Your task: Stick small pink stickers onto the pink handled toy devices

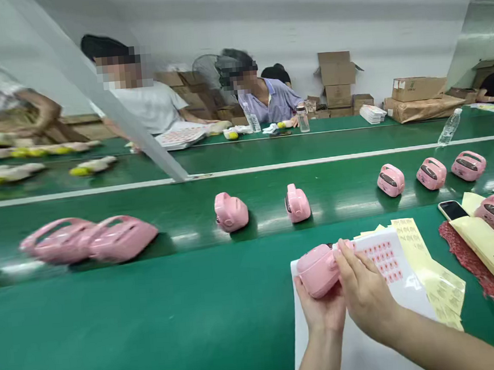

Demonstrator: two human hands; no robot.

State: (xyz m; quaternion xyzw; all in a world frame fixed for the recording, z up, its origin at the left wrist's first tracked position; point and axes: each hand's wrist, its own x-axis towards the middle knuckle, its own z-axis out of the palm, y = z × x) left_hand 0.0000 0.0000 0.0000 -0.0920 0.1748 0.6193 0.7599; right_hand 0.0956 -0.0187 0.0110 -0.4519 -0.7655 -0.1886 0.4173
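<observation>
Close to the camera, both hands are clamped on one pink case (317, 270): the left hand (322, 311) cups it from below and the right hand (367, 296) lies over its near end, fingers pressed on the shell. The case is held just above a white sticker sheet (392, 287) on the green table (156, 329). The sheet carries rows of small red stickers, whose print is too small to read. Beside it lie yellow backing strips (437, 287) with faint, unreadable marks. A yellow envelope (492, 251) bears dark handwriting that I cannot make out. Seven pink cases sit on the belt (338, 206): two blurred at left, two in the middle, three at right. One phone (452, 210) lies nearby.
</observation>
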